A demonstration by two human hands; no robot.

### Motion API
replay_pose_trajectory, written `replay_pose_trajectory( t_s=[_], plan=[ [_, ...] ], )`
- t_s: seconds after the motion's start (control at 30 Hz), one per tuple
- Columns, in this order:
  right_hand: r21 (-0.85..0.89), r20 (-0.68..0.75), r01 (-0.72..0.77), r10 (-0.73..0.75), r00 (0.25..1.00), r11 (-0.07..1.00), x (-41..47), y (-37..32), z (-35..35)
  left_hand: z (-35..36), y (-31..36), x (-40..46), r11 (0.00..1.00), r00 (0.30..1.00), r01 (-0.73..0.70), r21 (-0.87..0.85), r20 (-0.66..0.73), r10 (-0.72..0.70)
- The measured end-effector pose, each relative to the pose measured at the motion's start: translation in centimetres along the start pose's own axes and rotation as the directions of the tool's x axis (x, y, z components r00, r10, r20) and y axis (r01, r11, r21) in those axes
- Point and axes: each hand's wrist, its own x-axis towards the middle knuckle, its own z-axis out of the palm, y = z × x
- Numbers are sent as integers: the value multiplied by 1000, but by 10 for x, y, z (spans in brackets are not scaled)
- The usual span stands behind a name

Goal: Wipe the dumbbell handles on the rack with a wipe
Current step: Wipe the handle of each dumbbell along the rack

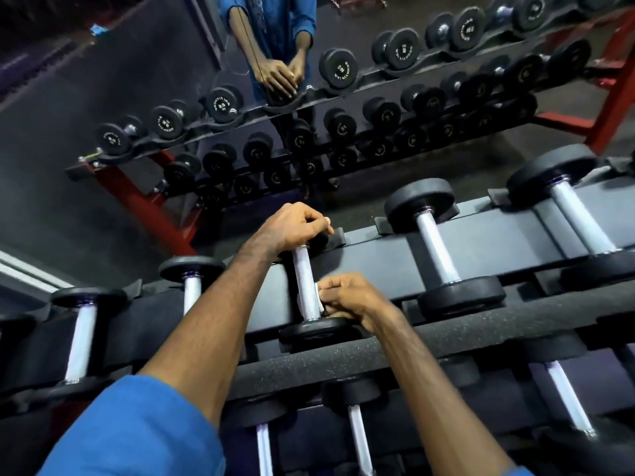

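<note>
A small dumbbell lies on the top tier of the black rack (371, 255), its knurled silver handle (304, 276) running away from me. My left hand (292, 228) grips the far black head of this dumbbell, hiding most of it. My right hand (357, 298) pinches a white wipe (319, 297) against the right side of the handle, close to the near head (316, 333). Most of the wipe is hidden under my fingers.
Other dumbbells sit on the same tier: two to the left (84, 334) (191, 283) and two larger ones to the right (436, 249) (580, 218). A lower tier (357, 438) holds more. A mirror (240, 97) behind reflects the rack and a person in blue.
</note>
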Motion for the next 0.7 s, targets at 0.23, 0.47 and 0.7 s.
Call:
replay_pose_trajectory(
  t_s=[0.23, 0.47, 0.7],
  plan=[
    [55, -104, 92, -86, 991, 994, 12, -24, 5, 1, 4, 0, 1000, 1000, -3, 22, -16, 4],
    [73, -25, 66, -64, 998, 995, 0, -16, 1, 2, 3, 2, 999, 1000, -21, 31, -9, 22],
    [-40, -187, 153, -158, 970, 987, -11, -16, 9, 1, -3, 4, 999, 999, -33, 19, -27, 33]
  ],
)
